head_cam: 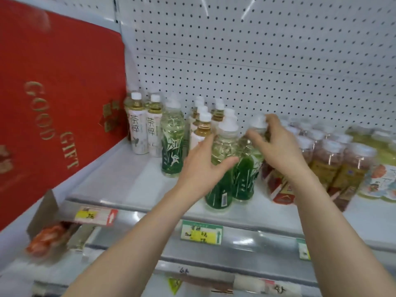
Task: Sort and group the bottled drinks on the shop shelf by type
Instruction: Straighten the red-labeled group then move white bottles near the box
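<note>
— While the right hand [276,144] curls round the neck of the held green bottle [246,174], what is the left hand [203,166] doing?

— It lies spread against the front green bottle [220,168], with the thumb across the front and the fingers fairly straight along its nine o'clock side. As far as the blur allows, it is laid on and not clamped. The hands are close together, one per bottle. Both bottles stand upright and touching near the front of the shelf [128,179].

— Why hold them so?

— My guess is that the neck grip lets one bottle be lifted or slid without knocking its twin, while the flat hand steadies the other. A third green bottle [172,142] stands alone toward ten o'clock, so these two probably belong beside it.

— What surrounds them?

— At about eleven to twelve o'clock a row of amber bottles [203,125] with white caps runs back toward the pegboard [257,61]. Farther off at ten o'clock are two white-label tea bottles [137,129]. At three o'clock, just beside the held green bottle, sit shrink-wrapped packs [327,163]. A red gift box [53,93] leans in at nine o'clock.

— Anything in the way?

— The amber bottles crowd the back. The front strip of shelf toward nine o'clock looks the easier path. The packs leave the right hand little room.
</note>
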`<state>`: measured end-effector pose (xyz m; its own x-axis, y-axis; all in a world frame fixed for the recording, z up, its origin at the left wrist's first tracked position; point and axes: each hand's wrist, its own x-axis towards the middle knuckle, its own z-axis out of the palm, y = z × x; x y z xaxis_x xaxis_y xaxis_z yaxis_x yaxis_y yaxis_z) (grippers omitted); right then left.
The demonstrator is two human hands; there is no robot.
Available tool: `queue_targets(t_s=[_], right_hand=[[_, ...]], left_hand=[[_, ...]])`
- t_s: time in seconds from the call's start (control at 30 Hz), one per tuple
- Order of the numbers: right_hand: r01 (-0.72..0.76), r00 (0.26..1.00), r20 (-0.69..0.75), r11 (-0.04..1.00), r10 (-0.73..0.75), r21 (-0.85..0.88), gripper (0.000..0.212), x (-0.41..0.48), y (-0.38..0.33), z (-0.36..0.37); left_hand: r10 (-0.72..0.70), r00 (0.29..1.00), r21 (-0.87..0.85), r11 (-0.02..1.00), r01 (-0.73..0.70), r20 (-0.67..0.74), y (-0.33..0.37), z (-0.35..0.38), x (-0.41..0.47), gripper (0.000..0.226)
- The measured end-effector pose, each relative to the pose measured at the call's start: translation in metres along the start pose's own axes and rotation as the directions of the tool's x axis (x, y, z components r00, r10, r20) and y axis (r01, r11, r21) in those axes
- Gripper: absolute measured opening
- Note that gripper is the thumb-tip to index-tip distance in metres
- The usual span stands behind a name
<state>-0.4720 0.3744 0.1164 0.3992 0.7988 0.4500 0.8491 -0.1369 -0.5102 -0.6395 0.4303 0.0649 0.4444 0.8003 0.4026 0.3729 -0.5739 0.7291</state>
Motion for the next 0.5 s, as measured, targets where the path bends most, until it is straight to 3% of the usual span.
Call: queue_targets(t_s=[0.17,0.5], right_hand=[[-0.054,0.996,-0.08,0.995,0.047,-0.084,0.06,-0.01,-0.019,0.008],[-0.08,0.991,-0.112,0.99,0.067,-0.113,0.055,-0.015,-0.036,0.016]], left_hand=[[0.04,0.999,-0.129,0.991,-0.039,0.009,-0.022,-0.039,-0.011,0.075],[-0.018,0.994,0.036,0.999,0.022,-0.108,-0.06,-0.085,0.001,0.082]])
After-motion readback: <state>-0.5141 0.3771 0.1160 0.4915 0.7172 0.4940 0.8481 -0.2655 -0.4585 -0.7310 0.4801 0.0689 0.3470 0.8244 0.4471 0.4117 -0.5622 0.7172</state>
